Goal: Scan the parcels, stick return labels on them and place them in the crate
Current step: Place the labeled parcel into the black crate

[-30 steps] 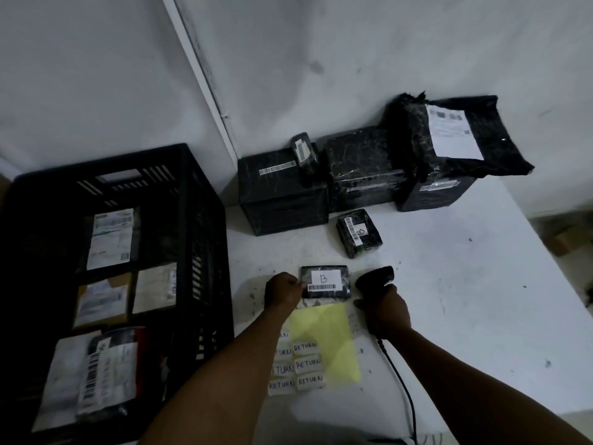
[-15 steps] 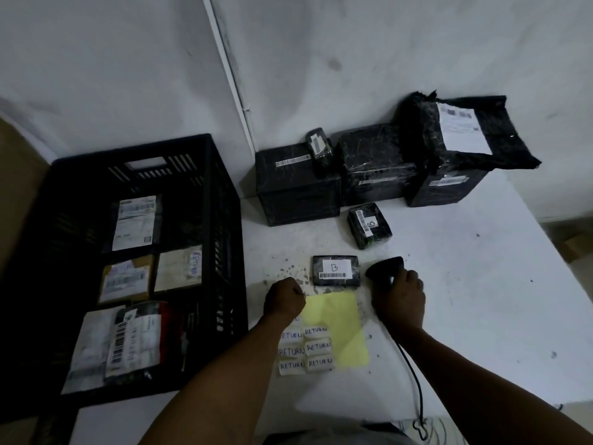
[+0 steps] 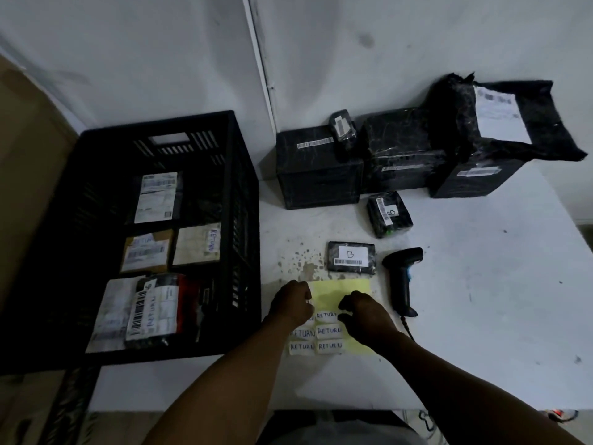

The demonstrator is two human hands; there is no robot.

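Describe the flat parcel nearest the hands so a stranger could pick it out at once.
Start at the white table and find the yellow sheet near its front edge. The flat parcel lies just beyond it, left of the scanner. Unlike the upright boxes behind, it lies low, its white label marked B above a barcode.

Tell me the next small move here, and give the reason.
Probably peel one return label off the yellow sheet. The scanner lies on the table, both hands (left hand, right hand) are over the labels, and the small flat parcel carries no return label yet.
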